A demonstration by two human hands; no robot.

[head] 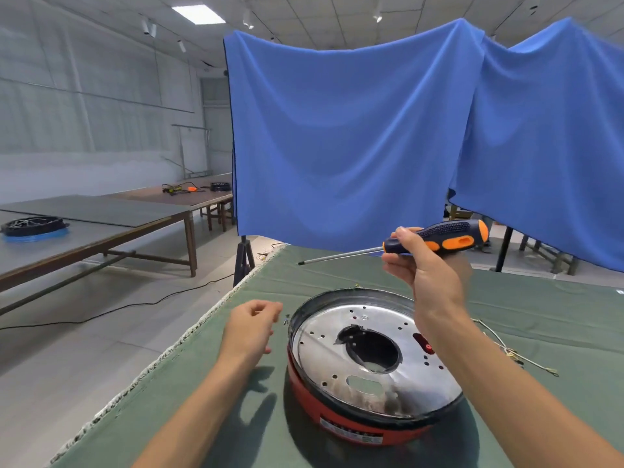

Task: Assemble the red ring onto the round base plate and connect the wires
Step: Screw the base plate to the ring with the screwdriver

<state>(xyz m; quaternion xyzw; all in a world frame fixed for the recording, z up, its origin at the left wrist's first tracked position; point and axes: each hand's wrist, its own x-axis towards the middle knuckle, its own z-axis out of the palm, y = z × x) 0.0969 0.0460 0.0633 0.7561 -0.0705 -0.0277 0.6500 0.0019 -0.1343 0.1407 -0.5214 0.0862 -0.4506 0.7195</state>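
The round silver base plate with a central hole sits inside the red ring on the green table cover. My right hand is raised above the plate's far side and grips a black-and-orange screwdriver, its shaft pointing left. My left hand hovers just left of the plate with its fingers loosely curled, close to a few small screws on the cloth. Whether it pinches anything is unclear. Thin wires lie on the cloth to the right of the plate.
The table's frayed left edge drops to the floor. A blue curtain on stands hangs behind the table. Long tables at the left carry a black part on a blue ring. A black cable runs across the floor.
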